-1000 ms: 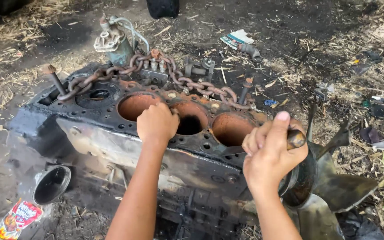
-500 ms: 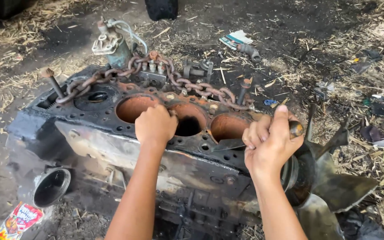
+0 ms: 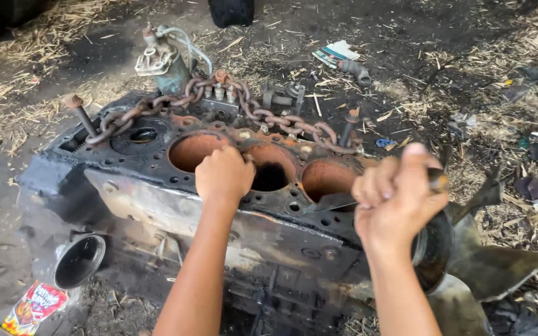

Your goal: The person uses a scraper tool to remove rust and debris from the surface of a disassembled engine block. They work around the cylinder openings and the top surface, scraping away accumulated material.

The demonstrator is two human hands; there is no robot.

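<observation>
Engine block [image 3: 157, 199], black and rusty, lies on the dirt under both hands, its three rust-orange cylinder bores [image 3: 269, 168] open upward. The left hand [image 3: 224, 174] rests as a closed fist on the deck between the first two bores. Beyond its knuckles a rusty chain [image 3: 263, 115] drapes across the block. To the right, the right hand [image 3: 396, 202] is clamped around a tool handle [image 3: 437, 179] beside the third bore.

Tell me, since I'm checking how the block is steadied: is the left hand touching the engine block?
Touching. The head view shows the left hand resting as a fist on the engine block top, at the rim of the middle cylinder bore.
</observation>
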